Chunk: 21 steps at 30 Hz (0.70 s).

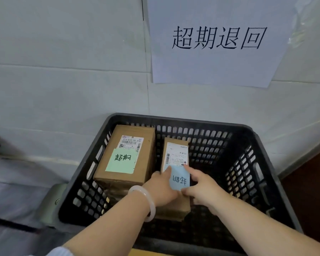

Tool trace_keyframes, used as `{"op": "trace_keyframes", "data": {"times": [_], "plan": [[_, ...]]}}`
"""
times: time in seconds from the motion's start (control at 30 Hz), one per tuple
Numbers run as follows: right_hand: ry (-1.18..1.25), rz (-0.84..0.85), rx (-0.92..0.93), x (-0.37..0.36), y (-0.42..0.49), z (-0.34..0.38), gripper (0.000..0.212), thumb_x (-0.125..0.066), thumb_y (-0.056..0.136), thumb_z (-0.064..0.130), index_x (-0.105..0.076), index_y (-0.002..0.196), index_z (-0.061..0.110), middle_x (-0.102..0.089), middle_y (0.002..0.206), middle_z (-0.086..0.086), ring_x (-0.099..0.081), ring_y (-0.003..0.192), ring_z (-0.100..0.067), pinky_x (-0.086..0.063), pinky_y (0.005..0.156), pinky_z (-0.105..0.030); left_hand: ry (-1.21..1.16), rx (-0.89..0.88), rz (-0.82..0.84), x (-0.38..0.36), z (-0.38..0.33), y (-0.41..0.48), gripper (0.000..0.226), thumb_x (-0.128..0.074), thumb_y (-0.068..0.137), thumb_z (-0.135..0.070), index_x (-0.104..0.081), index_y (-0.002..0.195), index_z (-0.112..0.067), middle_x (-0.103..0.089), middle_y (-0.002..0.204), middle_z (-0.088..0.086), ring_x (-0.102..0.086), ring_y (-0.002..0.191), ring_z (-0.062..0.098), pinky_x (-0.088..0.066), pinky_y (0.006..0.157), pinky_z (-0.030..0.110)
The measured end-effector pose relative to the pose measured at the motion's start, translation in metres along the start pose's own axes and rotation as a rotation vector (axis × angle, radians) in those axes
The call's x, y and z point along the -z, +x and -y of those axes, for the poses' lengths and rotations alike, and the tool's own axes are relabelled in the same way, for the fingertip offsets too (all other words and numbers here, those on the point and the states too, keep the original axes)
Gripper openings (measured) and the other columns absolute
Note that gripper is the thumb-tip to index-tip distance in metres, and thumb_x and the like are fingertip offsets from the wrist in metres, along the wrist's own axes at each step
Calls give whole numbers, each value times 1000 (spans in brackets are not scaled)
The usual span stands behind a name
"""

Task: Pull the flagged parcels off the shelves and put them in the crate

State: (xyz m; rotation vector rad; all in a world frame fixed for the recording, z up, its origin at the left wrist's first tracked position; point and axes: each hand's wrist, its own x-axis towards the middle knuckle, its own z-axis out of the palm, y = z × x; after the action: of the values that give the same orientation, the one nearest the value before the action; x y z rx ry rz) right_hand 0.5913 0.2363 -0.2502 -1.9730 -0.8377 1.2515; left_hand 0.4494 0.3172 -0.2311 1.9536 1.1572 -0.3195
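A black slotted plastic crate [248, 163] stands against a white wall. Inside on the left lies a brown cardboard parcel [126, 156] bearing a green note with handwriting. Beside it, in the crate's middle, is a narrower brown parcel [175, 154] with a white shipping label and a blue note [180, 179]. My left hand [161, 189], with a pale bangle on the wrist, grips this parcel's near left side. My right hand [199, 185] holds its near right side, forefinger on the blue note. Both hands reach down into the crate.
A white paper sign [216, 39] with large black characters hangs on the wall above the crate. The crate's right half shows only its bare floor. A grey-green object [54, 200] sits left of the crate. Dark brown floor [310, 182] shows at the right.
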Motion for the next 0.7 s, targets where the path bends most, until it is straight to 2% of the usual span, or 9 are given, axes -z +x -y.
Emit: {"op": "trace_keyframes", "data": {"times": [0.1, 0.23, 0.3, 0.33, 0.4, 0.47, 0.53, 0.6, 0.7], "plan": [[-11, 31, -41, -3, 10, 0, 87, -72, 81, 2, -31, 147, 39, -51, 128, 4, -55, 93, -8, -52, 59, -21, 55, 48, 31, -2, -4, 7, 91, -57, 93, -44, 6, 156, -26, -18, 153, 10, -40, 134, 27, -36, 112, 36], [-32, 63, -79, -11, 24, 1, 84, -64, 83, -9, -33, 147, 36, -43, 139, -3, -53, 106, -20, -59, 71, -34, 120, 78, 12, -5, -10, 21, 96, -62, 89, -45, 2, 156, -22, 4, 160, 11, -28, 142, 30, -29, 117, 40], [-19, 78, -84, -14, 29, -4, 74, -61, 87, -6, -37, 143, 36, -47, 136, -3, -56, 102, -20, -59, 66, -26, 145, 88, 17, -10, -8, 27, 94, -63, 90, -42, 0, 156, -20, 3, 160, 12, -28, 142, 30, -29, 117, 40], [-50, 95, -59, -15, 30, -8, 69, -61, 88, -3, -38, 142, 34, -50, 133, -3, -59, 102, -20, -58, 70, -25, 147, 94, 29, -12, -7, 30, 91, -62, 91, -39, -2, 156, -19, 1, 159, 13, -28, 142, 30, -29, 117, 40], [-184, 129, -9, -18, 34, -16, 71, -65, 83, 1, -39, 143, 28, -54, 134, -5, -61, 112, -23, -56, 87, -29, 162, 120, 56, -14, -2, 36, 87, -60, 93, -37, -4, 156, -17, -3, 159, 14, -29, 142, 30, -31, 116, 40], [-256, 163, 1, -22, 35, -18, 70, -66, 82, 4, -40, 144, 24, -53, 137, -6, -59, 116, -22, -53, 92, -30, 210, 155, 83, -17, 5, 45, 84, -59, 93, -37, -8, 156, -16, -6, 159, 16, -26, 143, 34, -29, 117, 43], [-307, 200, 11, -23, 36, -17, 71, -66, 86, 8, -34, 148, 21, -42, 146, -3, -53, 121, -18, -49, 90, -18, 279, 181, 107, -21, 12, 52, 85, -62, 90, -41, -13, 155, -17, -1, 160, 18, -19, 146, 40, -25, 118, 49], [-363, 235, 32, -23, 38, -20, 75, -68, 87, 12, -28, 151, 19, -33, 151, -1, -45, 125, -13, -38, 87, -8, 315, 180, 122, -26, 15, 55, 85, -63, 89, -42, -15, 155, -18, 3, 161, 18, -15, 147, 40, -22, 119, 49], [-440, 243, 62, -22, 40, -20, 81, -71, 85, 20, -26, 152, 22, -27, 156, 1, -32, 139, -13, -24, 101, -11, 266, 142, 111, -28, 20, 57, 90, -60, 92, -41, -2, 156, -19, 9, 162, 12, -10, 149, 33, -20, 121, 43]]}}
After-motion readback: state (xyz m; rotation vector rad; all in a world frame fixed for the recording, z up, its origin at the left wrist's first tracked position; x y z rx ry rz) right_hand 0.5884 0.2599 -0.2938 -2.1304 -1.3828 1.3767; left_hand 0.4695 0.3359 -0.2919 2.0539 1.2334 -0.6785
